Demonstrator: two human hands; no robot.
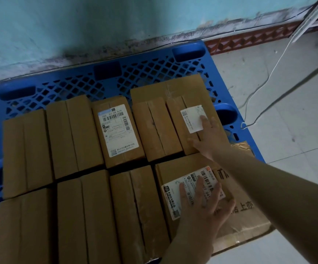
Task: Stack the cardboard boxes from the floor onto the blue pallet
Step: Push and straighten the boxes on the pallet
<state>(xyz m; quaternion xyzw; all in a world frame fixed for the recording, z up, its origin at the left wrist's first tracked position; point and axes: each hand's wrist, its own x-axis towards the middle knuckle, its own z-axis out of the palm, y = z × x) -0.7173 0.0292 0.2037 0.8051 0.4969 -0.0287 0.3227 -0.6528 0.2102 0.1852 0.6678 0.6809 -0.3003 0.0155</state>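
Note:
A blue plastic pallet (78,80) lies against the wall with several brown cardboard boxes on it in two rows. My right hand (209,138) lies flat, fingers spread, on the back-right box (175,126), touching its small white label. My left hand (205,202) rests flat on the shipping label of the front-right box (240,216), which overhangs the pallet's right edge. Neither hand grips anything. A box with a large white label (116,130) sits in the middle of the back row.
A teal wall (97,25) with a stained base runs behind the pallet. A white cable (264,86) trails across the light tiled floor (287,111) on the right. A strip of open pallet grid shows behind the boxes.

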